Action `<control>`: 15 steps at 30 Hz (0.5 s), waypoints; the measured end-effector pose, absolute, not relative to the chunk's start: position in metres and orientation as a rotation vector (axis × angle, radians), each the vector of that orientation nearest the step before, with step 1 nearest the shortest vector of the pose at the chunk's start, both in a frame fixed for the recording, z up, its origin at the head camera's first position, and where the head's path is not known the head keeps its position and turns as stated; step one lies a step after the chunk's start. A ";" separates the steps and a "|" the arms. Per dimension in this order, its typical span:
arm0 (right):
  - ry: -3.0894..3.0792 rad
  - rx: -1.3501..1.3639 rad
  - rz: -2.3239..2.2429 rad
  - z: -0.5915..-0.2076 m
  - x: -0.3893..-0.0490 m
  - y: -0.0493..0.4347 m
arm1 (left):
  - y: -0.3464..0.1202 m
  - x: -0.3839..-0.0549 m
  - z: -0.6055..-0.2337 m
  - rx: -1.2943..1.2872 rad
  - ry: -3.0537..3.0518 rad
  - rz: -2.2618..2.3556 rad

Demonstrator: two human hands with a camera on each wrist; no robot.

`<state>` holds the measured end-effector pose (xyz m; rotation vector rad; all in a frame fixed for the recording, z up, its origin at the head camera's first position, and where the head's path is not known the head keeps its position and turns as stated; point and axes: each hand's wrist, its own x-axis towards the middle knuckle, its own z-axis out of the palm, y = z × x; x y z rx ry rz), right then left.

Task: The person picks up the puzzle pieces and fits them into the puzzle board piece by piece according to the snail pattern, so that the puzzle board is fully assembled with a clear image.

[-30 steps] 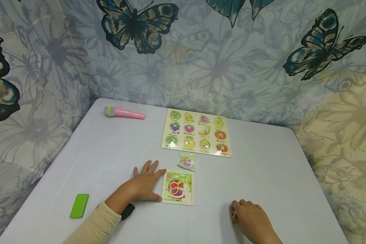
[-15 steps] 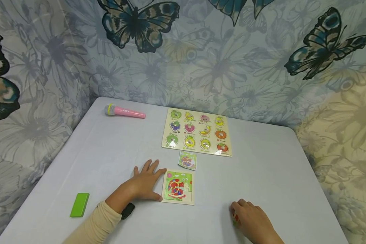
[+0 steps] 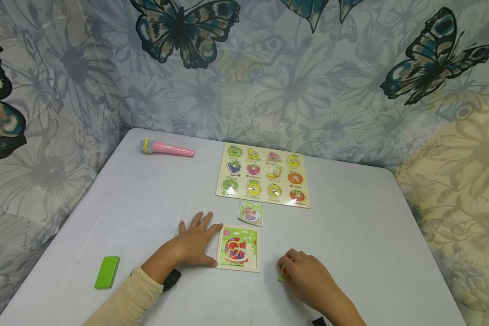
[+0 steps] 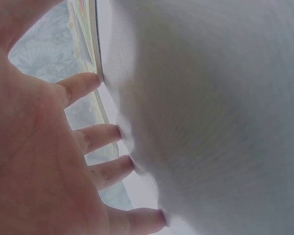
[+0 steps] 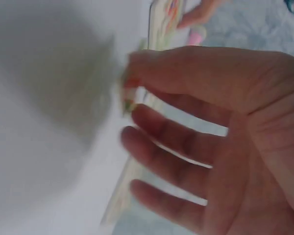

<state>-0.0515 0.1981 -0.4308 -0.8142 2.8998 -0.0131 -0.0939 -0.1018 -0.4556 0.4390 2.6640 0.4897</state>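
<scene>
A square snail puzzle board [image 3: 244, 270] with a pale wooden rim lies on the table in front of me, most of its picture filled by colourful pieces. My left hand [image 3: 193, 244] rests at its left side with the fingers spread, thumb and index fingertips right at the rim. In the left wrist view the fingertips [image 4: 125, 165] press on the white cloth. To the right of the board, my right hand [image 3: 309, 278] pinches a small green and red puzzle piece [image 3: 282, 275] between thumb and fingers. The right wrist view shows that puzzle piece [image 5: 129, 98] blurred, partly hidden by the thumb.
Behind the board lies a small snail picture card [image 3: 251, 213], and past it a fruit puzzle board [image 3: 263, 175]. A pink toy microphone [image 3: 168, 148] is at the back left. Nearer, on the left, sits a green block [image 3: 107, 272]. A butterfly-patterned wall backs the table.
My right hand has moved left and slightly away from me, closer to the snail puzzle board, carrying the puzzle piece. The left hand has stayed at the board's left side.
</scene>
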 end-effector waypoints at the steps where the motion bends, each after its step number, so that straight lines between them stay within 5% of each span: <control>1: 2.905 -0.872 -0.016 -0.431 -0.054 0.192 | -0.102 -0.094 -0.455 0.437 2.664 0.485; 15: 2.944 -1.229 -0.037 -0.450 -0.073 0.145 | -0.101 -0.093 -0.451 0.435 2.658 0.473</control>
